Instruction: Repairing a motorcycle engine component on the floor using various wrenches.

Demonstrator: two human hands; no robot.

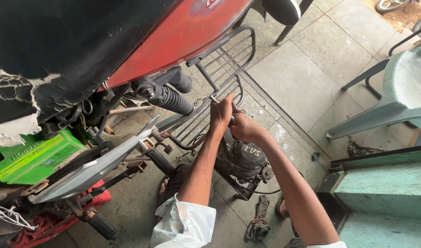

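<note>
A red motorcycle body with a torn black seat fills the upper left. A grey metal wire guard hangs off its side. My left hand grips a bar at the guard's lower edge. My right hand is closed right beside it, on what looks like a small metal tool at the same spot. What the fingers hold is partly hidden. A black coil shock absorber sits just left of my hands.
A green battery shows at the left, above a red crate. A dark engine block rests on the tiled floor below my hands. A pale green plastic chair stands right, a green step below it.
</note>
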